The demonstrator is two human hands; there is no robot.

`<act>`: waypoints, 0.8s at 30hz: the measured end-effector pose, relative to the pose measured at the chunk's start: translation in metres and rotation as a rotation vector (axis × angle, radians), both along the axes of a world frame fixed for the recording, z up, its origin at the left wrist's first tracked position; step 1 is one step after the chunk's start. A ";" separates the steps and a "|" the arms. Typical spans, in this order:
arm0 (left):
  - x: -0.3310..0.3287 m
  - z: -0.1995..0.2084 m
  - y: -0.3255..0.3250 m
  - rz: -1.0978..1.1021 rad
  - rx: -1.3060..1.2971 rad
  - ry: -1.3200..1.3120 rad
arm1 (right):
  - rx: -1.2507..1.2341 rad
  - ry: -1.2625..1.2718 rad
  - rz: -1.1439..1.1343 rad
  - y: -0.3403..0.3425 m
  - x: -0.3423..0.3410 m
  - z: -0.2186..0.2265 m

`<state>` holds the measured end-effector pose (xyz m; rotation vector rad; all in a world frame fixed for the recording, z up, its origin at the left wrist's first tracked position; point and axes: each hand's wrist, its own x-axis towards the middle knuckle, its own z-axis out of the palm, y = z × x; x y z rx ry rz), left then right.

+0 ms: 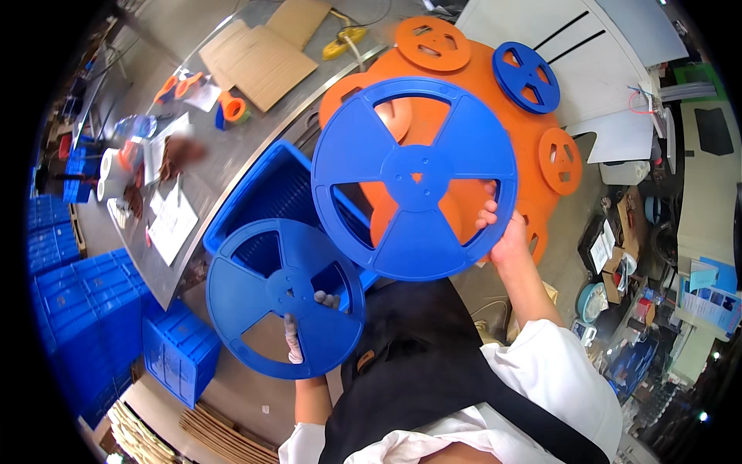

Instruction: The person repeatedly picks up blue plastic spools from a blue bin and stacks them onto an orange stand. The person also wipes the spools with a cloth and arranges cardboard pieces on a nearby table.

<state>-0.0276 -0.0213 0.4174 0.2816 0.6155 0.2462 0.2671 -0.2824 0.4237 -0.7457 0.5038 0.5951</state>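
My right hand (506,236) grips the right rim of a large blue plastic reel flange (464,131), its fingers showing through the cut-out window. Lower left, a second, darker blue reel flange (247,294) is held by my left hand (292,339). That hand wears a pale glove with greyish fingertips, and its fingers reach through two windows of the disc. Both discs have three windows and a small centre hole. They face up, and the right one sits higher and in front of a blue bin (232,207), where a row of ridged blue edges shows.
Beyond the right disc is a round orange table (516,143) with orange reels (433,44) and a blue reel (527,77). A metal workbench (255,124) at left bears cardboard (259,66), papers (173,224) and tape dispensers (230,107). Blue crates (85,309) stand lower left.
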 end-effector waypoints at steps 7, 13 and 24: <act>-0.106 0.007 0.050 0.153 0.014 -0.009 | 0.068 0.075 0.136 0.072 -0.097 0.028; -0.112 0.004 0.072 0.108 -0.106 -0.330 | 0.296 0.206 0.331 0.129 -0.181 0.027; -0.110 0.041 0.057 0.023 -0.145 -0.330 | -0.405 -0.194 0.353 0.188 -0.236 0.041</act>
